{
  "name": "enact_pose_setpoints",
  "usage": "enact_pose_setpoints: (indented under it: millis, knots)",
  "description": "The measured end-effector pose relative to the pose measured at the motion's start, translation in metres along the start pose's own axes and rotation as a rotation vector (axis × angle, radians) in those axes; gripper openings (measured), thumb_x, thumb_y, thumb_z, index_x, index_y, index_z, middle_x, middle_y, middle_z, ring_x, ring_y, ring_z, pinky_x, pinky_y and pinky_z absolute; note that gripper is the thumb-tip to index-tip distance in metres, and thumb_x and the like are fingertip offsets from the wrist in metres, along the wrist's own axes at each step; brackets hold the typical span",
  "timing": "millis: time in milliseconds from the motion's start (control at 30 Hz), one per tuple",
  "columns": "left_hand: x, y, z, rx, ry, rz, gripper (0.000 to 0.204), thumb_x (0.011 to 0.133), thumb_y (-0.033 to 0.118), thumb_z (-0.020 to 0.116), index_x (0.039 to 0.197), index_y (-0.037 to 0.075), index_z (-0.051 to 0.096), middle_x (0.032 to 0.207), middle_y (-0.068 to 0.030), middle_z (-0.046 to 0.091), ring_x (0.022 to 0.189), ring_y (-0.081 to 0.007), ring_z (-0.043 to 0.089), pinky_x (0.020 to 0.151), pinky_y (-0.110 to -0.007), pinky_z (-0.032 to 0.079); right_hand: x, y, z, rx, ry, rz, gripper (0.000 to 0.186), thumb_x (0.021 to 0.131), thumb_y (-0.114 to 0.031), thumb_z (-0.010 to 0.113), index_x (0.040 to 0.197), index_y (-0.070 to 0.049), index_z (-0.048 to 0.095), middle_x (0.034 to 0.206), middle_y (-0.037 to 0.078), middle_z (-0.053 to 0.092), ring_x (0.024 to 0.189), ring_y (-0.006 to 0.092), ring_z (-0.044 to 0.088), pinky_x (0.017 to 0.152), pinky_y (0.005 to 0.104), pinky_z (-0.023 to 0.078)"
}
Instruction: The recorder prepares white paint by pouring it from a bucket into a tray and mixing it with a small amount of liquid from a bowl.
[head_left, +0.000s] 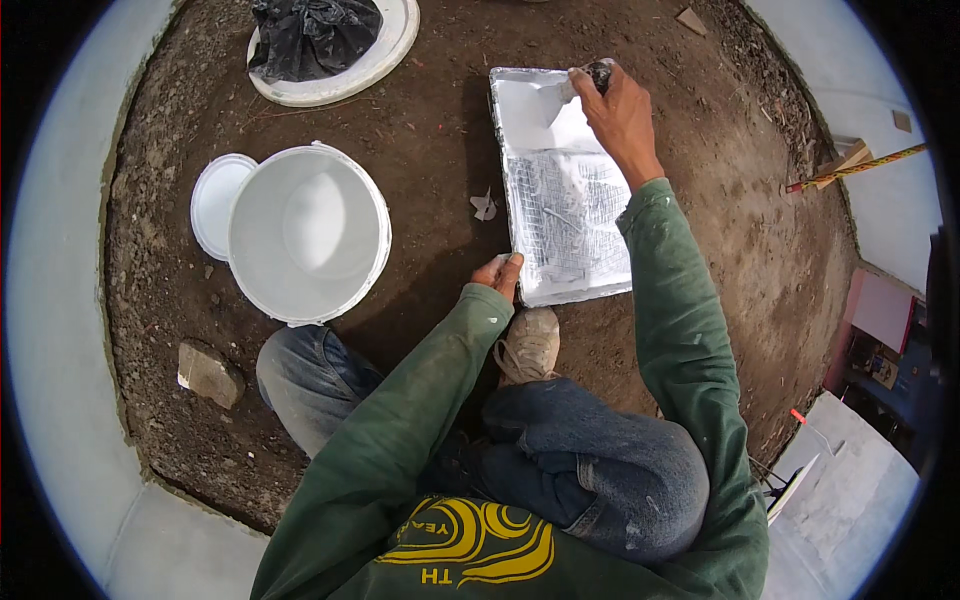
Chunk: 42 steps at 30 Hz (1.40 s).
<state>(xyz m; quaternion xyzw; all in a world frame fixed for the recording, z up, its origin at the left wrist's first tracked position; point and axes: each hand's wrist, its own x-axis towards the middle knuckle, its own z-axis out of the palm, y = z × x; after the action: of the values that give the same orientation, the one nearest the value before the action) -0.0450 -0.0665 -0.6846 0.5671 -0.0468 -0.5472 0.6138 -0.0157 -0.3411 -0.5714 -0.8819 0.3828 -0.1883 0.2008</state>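
Observation:
A paint tray (568, 215) lies on the soil in front of me, with white paint in its far well and white smears over its ribbed slope. My left hand (499, 274) pinches the tray's near left corner, thumb on the rim. Over the far well, my right hand (617, 115) is closed round the dark handle of what looks like a paintbrush (552, 100). Its flared white end is down at the paint; glare blurs its outline. To the left stands a white bucket (258, 235), its inside coated white, beside a round white lid (215, 200).
A black plastic bag (315, 38) sits on a larger white lid (400, 45) at the far left. A stone block (210, 373) lies near my left knee. Pale walls (60, 250) border the soil. A striped pole (860, 168) and a red-handled roller frame (812, 428) are at the right.

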Motion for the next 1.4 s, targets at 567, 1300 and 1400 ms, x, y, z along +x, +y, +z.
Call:
enact_pose_setpoints:
  millis: [567, 1300, 1400]
  knots:
    - [-0.008, 0.019, 0.004, 0.034, 0.019, -0.095, 0.050, 0.087, 0.048, 0.061, 0.098, 0.000, 0.063, 0.090, -0.0046, 0.062, 0.084, -0.0142, 0.052, 0.076, -0.032, 0.044, 0.002, -0.037, 0.023, 0.070, -0.063, -0.047, 0.043, 0.084, -0.036, 0.059, 0.076, 0.007, 0.055, 0.069, 0.028, 0.060, 0.069, 0.0444, 0.060, 0.066, 0.0469, 0.047]
    - [0.004, -0.012, -0.035, 0.121, 0.058, 0.067, 0.044, 0.090, 0.039, 0.060, 0.105, -0.002, 0.062, 0.096, -0.0057, 0.065, 0.082, -0.0122, 0.059, 0.068, -0.032, 0.050, -0.008, 0.030, -0.078, 0.519, -0.160, 0.335, 0.025, 0.082, -0.025, 0.064, 0.097, -0.005, 0.067, 0.069, 0.004, 0.063, 0.060, 0.0100, 0.061, 0.053, 0.0237, 0.048]
    - [-0.003, -0.006, -0.037, 0.120, 0.077, 0.013, 0.044, 0.089, 0.041, 0.062, 0.103, -0.001, 0.064, 0.095, -0.0038, 0.065, 0.083, -0.0116, 0.058, 0.069, -0.033, 0.049, -0.003, 0.044, -0.092, 0.239, -0.200, 0.305, 0.029, 0.078, -0.030, 0.068, 0.092, -0.004, 0.069, 0.076, 0.008, 0.067, 0.065, 0.0147, 0.065, 0.058, 0.0287, 0.050]
